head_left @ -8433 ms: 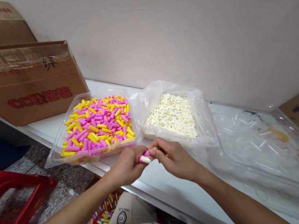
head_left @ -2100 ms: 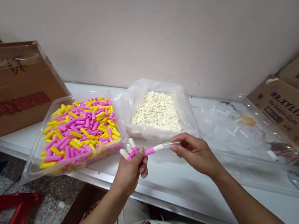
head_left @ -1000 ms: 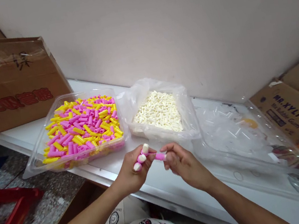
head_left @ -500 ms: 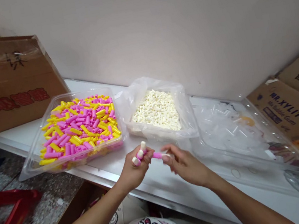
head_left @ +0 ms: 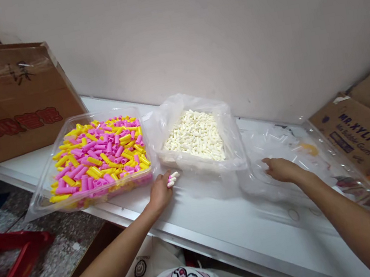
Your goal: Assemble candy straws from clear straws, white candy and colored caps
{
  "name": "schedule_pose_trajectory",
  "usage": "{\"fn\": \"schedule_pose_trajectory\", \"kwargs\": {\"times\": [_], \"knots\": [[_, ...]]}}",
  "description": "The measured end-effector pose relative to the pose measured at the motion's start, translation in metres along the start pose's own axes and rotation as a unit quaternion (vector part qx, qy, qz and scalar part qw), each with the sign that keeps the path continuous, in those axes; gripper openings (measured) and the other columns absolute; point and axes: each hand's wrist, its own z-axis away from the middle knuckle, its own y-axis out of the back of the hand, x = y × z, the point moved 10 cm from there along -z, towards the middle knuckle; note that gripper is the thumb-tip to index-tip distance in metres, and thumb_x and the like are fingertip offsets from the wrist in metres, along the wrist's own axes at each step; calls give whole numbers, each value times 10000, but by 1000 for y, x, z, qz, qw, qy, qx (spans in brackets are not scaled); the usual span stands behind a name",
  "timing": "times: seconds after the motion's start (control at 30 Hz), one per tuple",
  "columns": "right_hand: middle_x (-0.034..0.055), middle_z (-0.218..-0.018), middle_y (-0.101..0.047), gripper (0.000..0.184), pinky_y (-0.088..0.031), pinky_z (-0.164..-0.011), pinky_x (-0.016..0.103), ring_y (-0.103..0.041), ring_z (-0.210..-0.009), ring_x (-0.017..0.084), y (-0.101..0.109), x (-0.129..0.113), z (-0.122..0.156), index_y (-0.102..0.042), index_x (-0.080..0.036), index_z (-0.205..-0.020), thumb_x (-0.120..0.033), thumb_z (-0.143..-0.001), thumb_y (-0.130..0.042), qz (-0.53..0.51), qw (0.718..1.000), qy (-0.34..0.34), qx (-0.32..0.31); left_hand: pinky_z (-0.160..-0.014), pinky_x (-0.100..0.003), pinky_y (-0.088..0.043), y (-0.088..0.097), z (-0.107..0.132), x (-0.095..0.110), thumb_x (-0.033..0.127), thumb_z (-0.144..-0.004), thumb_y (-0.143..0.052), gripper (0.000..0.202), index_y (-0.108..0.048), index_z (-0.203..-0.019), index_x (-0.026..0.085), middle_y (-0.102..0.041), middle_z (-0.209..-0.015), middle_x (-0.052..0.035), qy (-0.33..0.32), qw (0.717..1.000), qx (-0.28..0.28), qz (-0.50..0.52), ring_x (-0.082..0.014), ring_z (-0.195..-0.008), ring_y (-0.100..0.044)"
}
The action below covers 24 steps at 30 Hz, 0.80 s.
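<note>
My left hand [head_left: 160, 193] rests on the white shelf [head_left: 217, 219] just in front of the coloured-cap tray. It is closed on a few pink pieces with white tips [head_left: 171, 179], which stick out past my fingers. My right hand [head_left: 279, 169] reaches right, into the clear tray [head_left: 328, 199] of transparent tubes [head_left: 280, 140], knuckles up. Its fingers curl down out of sight, so I cannot tell what they hold. The tray of pink and yellow caps [head_left: 97, 156] sits left of a bag-lined tray of white pellets [head_left: 195, 135].
A large brown carton [head_left: 3, 103] stands at the back left, and two more cartons [head_left: 360, 136] at the right. A white wall runs behind the trays. A red stool [head_left: 4, 270] is on the speckled floor at lower left.
My hands have separated. The right hand let go of the pink piece and swung right into the clear tray. The left hand moved forward and down beside the coloured-cap tray, still holding its pieces.
</note>
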Motion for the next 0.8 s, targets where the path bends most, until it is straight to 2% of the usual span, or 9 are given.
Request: {"fn": "schedule_pose_trajectory", "kwargs": {"times": [0.13,0.3,0.37,0.43,0.53,0.6,0.63,0.73,0.8], "knots": [[144,-1009,-690,425,-449,-807,349,-632,-942,271,4,-6,-11,-572,-122,-1196,-333,-831,-518,-21,1000,0,-7,-776,-333,-465,9,7,-9,66,-733,-511,554,-488,-1280,150,-647,-1093,-149,25,996,-6,-85,-258,-940,-621],[178,-1064,-637,339,-435,-698,340,-617,-925,278,18,-17,-13,-613,-132,-1018,-389,-882,-439,19,1000,-21,13,-687,-324,-454,11,13,-14,135,-800,-500,252,-582,-1037,155,-671,-950,-132,27,991,-25,-133,-259,-815,-642],[209,-1076,-618,334,-426,-686,343,-616,-929,285,32,-20,-6,-601,-118,-1010,-363,-903,-401,39,998,-29,48,-700,-332,-452,11,11,-15,123,-779,-530,260,-600,-1026,164,-657,-985,-141,19,989,-25,-141,-260,-826,-638],[222,-1008,-637,351,-422,-690,353,-624,-901,290,55,-19,9,-572,-96,-1043,-338,-924,-348,15,992,-62,109,-723,-339,-456,14,9,-14,120,-769,-538,348,-580,-1110,174,-647,-1026,-144,11,991,-16,-133,-262,-870,-632],[148,-869,-676,352,-430,-694,350,-637,-823,267,94,-29,48,-535,-139,-1068,-379,-933,-316,-125,964,-79,221,-739,-336,-458,22,16,-11,165,-797,-504,357,-542,-1152,171,-658,-1006,-117,2,997,13,-72,-244,-887,-626],[75,-824,-675,311,-443,-678,317,-636,-745,217,108,-58,77,-530,-200,-1008,-446,-914,-365,-249,933,-24,259,-700,-307,-452,24,25,-8,238,-838,-468,236,-563,-1044,174,-671,-896,-72,1,999,14,-31,-211,-800,-628],[47,-806,-667,300,-448,-658,298,-627,-698,190,110,-78,89,-523,-218,-969,-479,-901,-391,-304,918,15,254,-669,-287,-444,20,29,-6,280,-855,-452,197,-571,-974,177,-665,-828,-49,-4,1000,-6,-16,-193,-743,-620],[3,-761,-628,291,-454,-625,268,-594,-632,144,102,-150,116,-497,-231,-904,-512,-893,-421,-399,887,148,179,-628,-250,-422,-7,42,4,353,-867,-440,226,-582,-827,181,-638,-712,-15,-45,992,-117,21,-161,-659,-587],[2,-760,-606,268,-451,-621,260,-581,-658,138,95,-189,127,-498,-227,-895,-484,-906,-420,-409,874,218,144,-691,-259,-430,-14,42,7,329,-857,-450,221,-609,-862,176,-664,-791,-36,-65,988,-132,43,-169,-738,-599]]}}
